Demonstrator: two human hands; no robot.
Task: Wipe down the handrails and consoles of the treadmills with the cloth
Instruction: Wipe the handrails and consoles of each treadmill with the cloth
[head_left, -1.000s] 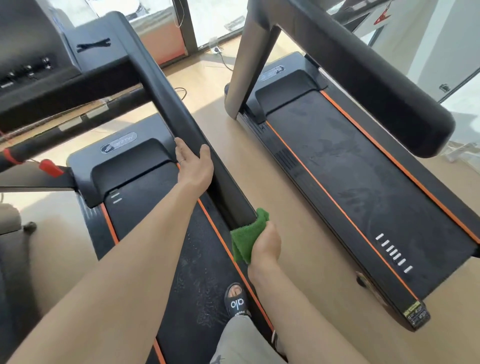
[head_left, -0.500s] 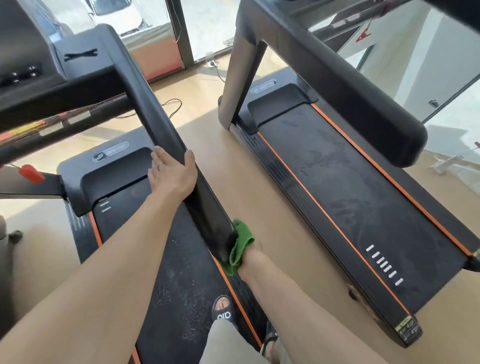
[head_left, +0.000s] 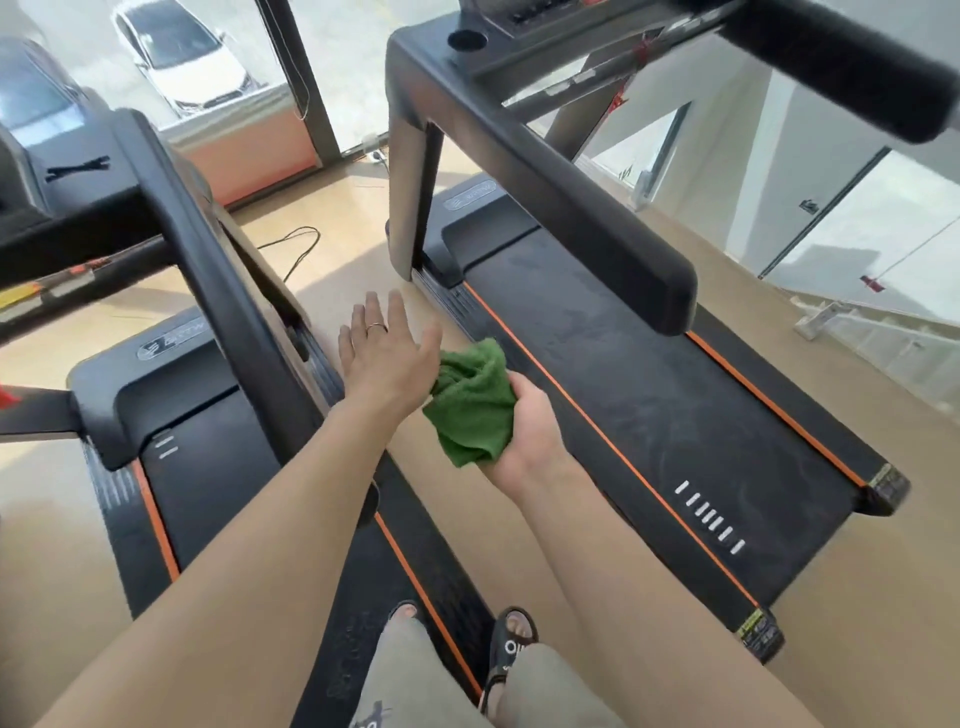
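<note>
My right hand (head_left: 524, 436) grips the bunched green cloth (head_left: 470, 402) between the two treadmills. My left hand (head_left: 387, 353), fingers spread and holding nothing, touches the cloth's edge beside the near handrail (head_left: 228, 291).

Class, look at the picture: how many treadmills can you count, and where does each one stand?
2. One treadmill is on the left, under the person's feet; the other treadmill stands to its right, across a strip of floor. More may lie beyond the picture's edges.

Pale wooden floor (head_left: 337, 218) runs between the machines, sunlit. A dark-framed window (head_left: 291, 78) stands far left, a white car (head_left: 187, 62) outside; white walls (head_left: 810, 171) far right
</note>
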